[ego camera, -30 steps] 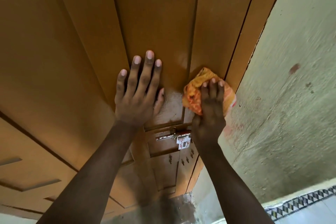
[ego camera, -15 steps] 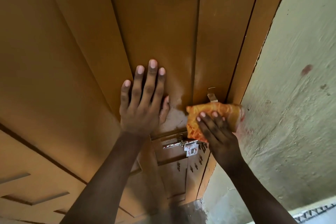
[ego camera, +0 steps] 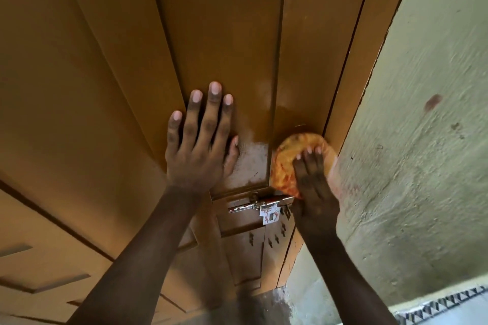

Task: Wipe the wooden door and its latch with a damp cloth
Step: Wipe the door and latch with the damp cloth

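- Our left hand lies flat, fingers spread, on the wooden door.
- Our right hand presses the bunched orange cloth against the door's right edge.
- A wet sheen shows nearby; the latch just below looks unwiped.

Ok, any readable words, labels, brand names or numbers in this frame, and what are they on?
None readable.
White tag hanging at the latch: red marks only, too blurred to read as text.
Door, cloth, wall: no writing visible.
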